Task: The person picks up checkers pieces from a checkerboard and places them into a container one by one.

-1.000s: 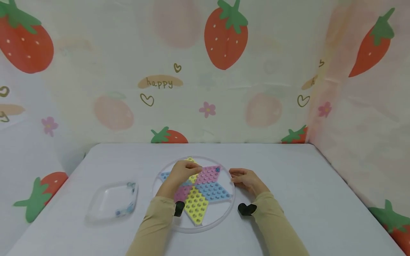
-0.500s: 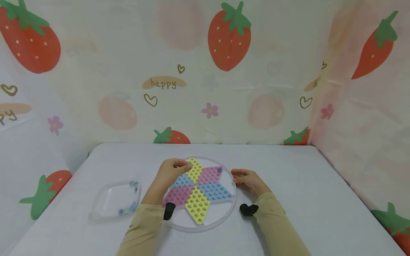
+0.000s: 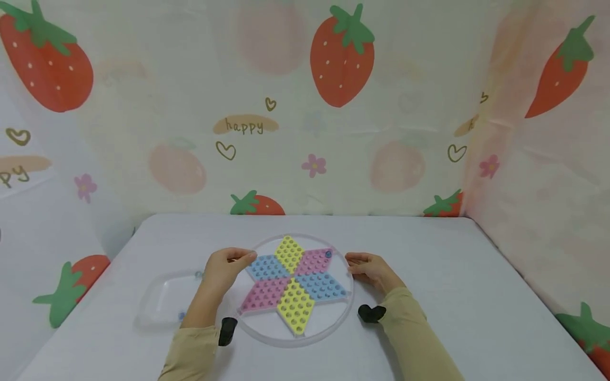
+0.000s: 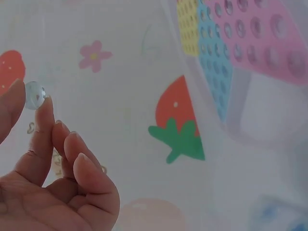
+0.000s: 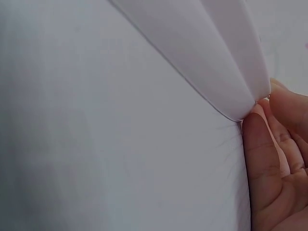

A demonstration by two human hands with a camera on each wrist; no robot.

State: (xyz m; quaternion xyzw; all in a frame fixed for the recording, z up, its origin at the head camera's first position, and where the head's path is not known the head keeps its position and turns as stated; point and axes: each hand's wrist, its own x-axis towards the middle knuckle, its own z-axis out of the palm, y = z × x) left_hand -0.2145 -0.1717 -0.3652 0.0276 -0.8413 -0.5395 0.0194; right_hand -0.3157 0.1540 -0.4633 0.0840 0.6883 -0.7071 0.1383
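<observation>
A round Chinese checkers board [image 3: 295,343] with yellow, blue and pink star sections lies on the table. My left hand [image 3: 223,270] is at its left side, near the blue section's tip. Between thumb and forefinger it pinches a clear marble [image 4: 34,95], seen in the left wrist view; the other fingers are curled. My right hand [image 3: 374,271] holds the board's right rim [image 5: 226,72] between thumb and fingers. A blue marble [image 3: 328,254] sits in the far tip of the upper right pink section.
Left of the board stands a clear shallow tray [image 3: 151,297] with a few bluish marbles along its right side, partly hidden by my left arm. A strawberry-print cloth [image 3: 333,174] hangs behind the table and at both sides.
My left hand has moved left from over the board to its left edge, uncovering the upper yellow and left blue sections. My right hand stays at the right rim.
</observation>
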